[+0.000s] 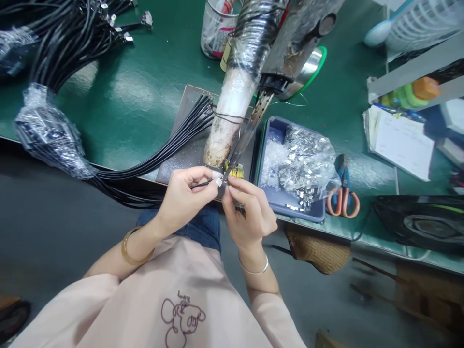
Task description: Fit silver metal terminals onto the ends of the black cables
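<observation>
My left hand [184, 195] is closed in a pinch on a thin black cable [201, 183], with white tape on its thumb and finger tips. Close beside it, my right hand [250, 205] pinches something very small that the fingertips mostly hide. Both sets of fingertips meet at the lower end of a fixed soldering iron [250, 130], which slants down from above. A wrapped white pipe [226, 111] ends just behind the fingers, next to a yellow piece [235, 170]. Black cables [163, 152] lie across a dark board [183, 116] to the left.
Right of the hands, a blue tray [266, 145] holds a plastic bag of small metal parts [308, 159]. Orange-handled scissors or cutters [342, 198] lie beside it. A plastic-wrapped cable bundle [50, 130], a clear cup [213, 31], a green-rimmed spool [311, 72] and papers [398, 142] surround the work.
</observation>
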A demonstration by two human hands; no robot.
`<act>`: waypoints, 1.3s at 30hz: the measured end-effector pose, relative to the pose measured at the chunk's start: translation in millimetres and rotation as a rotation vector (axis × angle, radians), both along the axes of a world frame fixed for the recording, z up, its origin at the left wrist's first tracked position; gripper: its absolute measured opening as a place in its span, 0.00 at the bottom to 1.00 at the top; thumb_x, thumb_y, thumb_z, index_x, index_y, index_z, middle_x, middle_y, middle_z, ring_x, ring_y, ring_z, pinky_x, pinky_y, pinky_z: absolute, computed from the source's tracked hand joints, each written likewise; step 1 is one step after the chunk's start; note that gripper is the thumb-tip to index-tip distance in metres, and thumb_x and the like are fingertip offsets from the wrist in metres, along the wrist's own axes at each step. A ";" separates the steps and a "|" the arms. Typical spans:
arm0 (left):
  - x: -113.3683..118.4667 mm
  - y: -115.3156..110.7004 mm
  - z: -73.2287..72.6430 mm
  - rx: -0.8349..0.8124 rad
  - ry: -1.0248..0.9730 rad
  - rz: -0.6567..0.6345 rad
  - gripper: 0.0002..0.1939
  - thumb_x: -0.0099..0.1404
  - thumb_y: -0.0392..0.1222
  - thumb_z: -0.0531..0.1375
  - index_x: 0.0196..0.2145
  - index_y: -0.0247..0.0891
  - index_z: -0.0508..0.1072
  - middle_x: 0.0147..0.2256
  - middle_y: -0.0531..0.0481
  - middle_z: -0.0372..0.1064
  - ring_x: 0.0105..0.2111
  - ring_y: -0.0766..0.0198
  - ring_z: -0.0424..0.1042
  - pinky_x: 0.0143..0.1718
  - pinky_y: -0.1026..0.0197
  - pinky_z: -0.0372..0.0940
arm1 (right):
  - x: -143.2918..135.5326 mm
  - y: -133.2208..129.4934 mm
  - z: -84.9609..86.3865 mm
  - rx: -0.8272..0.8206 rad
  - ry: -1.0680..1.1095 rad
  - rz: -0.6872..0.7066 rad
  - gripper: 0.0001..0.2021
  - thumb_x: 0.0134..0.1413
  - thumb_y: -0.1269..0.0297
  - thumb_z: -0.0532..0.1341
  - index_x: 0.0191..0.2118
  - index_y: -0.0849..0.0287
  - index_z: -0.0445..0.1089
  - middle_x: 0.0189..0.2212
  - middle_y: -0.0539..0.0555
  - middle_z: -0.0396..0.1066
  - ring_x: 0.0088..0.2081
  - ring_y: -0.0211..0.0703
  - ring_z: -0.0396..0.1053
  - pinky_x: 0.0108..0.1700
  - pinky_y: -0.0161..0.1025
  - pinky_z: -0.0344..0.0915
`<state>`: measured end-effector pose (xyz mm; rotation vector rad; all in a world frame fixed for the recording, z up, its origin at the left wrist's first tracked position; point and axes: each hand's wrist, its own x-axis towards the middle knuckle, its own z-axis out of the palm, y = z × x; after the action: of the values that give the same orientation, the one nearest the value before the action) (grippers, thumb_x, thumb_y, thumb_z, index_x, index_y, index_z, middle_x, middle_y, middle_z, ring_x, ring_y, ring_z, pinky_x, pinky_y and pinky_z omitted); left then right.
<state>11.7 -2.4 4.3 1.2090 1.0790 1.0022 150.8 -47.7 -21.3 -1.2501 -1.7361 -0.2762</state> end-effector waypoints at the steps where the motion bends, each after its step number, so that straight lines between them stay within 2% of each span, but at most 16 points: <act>1: -0.3 -0.1 0.5 0.000 -0.003 -0.002 0.08 0.55 0.38 0.63 0.26 0.31 0.80 0.18 0.56 0.56 0.20 0.73 0.52 0.20 0.71 0.50 | -0.3 -0.4 0.6 0.001 -0.003 -0.005 0.11 0.56 0.80 0.67 0.39 0.57 0.72 0.40 0.55 0.83 0.41 0.41 0.82 0.46 0.34 0.79; 8: -1.2 1.4 2.3 -0.026 -0.028 -0.013 0.07 0.54 0.39 0.63 0.25 0.31 0.79 0.18 0.56 0.57 0.20 0.74 0.52 0.19 0.71 0.49 | -1.8 -2.0 2.3 -0.007 -0.021 -0.009 0.10 0.58 0.79 0.66 0.37 0.56 0.70 0.40 0.56 0.83 0.41 0.41 0.82 0.43 0.34 0.80; 13: -1.8 2.8 2.3 -0.028 -0.024 -0.063 0.07 0.53 0.38 0.62 0.23 0.31 0.77 0.17 0.59 0.53 0.18 0.76 0.47 0.18 0.71 0.45 | 0.1 -0.9 1.6 -0.014 -0.029 -0.001 0.10 0.58 0.80 0.66 0.35 0.57 0.69 0.37 0.56 0.83 0.38 0.39 0.82 0.43 0.31 0.79; 17: -0.4 2.2 4.2 -0.009 -0.005 -0.052 0.07 0.54 0.38 0.62 0.25 0.31 0.78 0.16 0.60 0.51 0.18 0.75 0.47 0.18 0.71 0.45 | -0.1 0.0 2.8 -0.026 -0.015 -0.026 0.10 0.57 0.80 0.67 0.37 0.57 0.70 0.36 0.55 0.82 0.37 0.39 0.82 0.44 0.32 0.78; 28: -0.4 4.3 7.9 0.023 0.004 -0.039 0.07 0.54 0.37 0.62 0.24 0.30 0.77 0.16 0.60 0.51 0.18 0.75 0.47 0.18 0.70 0.45 | -3.2 -0.6 8.5 -0.051 -0.012 -0.050 0.10 0.57 0.79 0.67 0.38 0.55 0.71 0.39 0.53 0.82 0.39 0.40 0.82 0.45 0.34 0.79; 31: -1.5 5.2 8.1 -0.003 -0.007 -0.054 0.07 0.54 0.37 0.62 0.24 0.30 0.77 0.16 0.60 0.52 0.18 0.75 0.48 0.18 0.70 0.45 | -3.1 -1.8 10.4 -0.060 -0.022 -0.048 0.10 0.57 0.79 0.66 0.37 0.55 0.70 0.39 0.53 0.82 0.39 0.40 0.82 0.45 0.34 0.78; 35: -2.7 5.8 7.2 -0.053 -0.015 -0.076 0.06 0.52 0.37 0.62 0.23 0.31 0.77 0.18 0.57 0.59 0.19 0.75 0.51 0.18 0.70 0.47 | -2.0 -1.8 9.8 -0.080 -0.033 -0.022 0.10 0.58 0.78 0.65 0.37 0.54 0.68 0.38 0.53 0.82 0.38 0.40 0.82 0.42 0.34 0.79; 39: -2.5 5.1 7.2 -0.062 0.001 -0.070 0.05 0.52 0.37 0.62 0.23 0.32 0.77 0.17 0.59 0.56 0.19 0.75 0.49 0.18 0.70 0.49 | -1.8 -0.9 9.1 -0.078 -0.022 -0.029 0.11 0.58 0.78 0.66 0.38 0.54 0.70 0.37 0.53 0.82 0.38 0.41 0.82 0.41 0.35 0.79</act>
<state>9.2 2.7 11.5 1.1888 1.0538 0.9088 149.1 -48.6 -12.2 -1.3339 -1.7634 -0.2419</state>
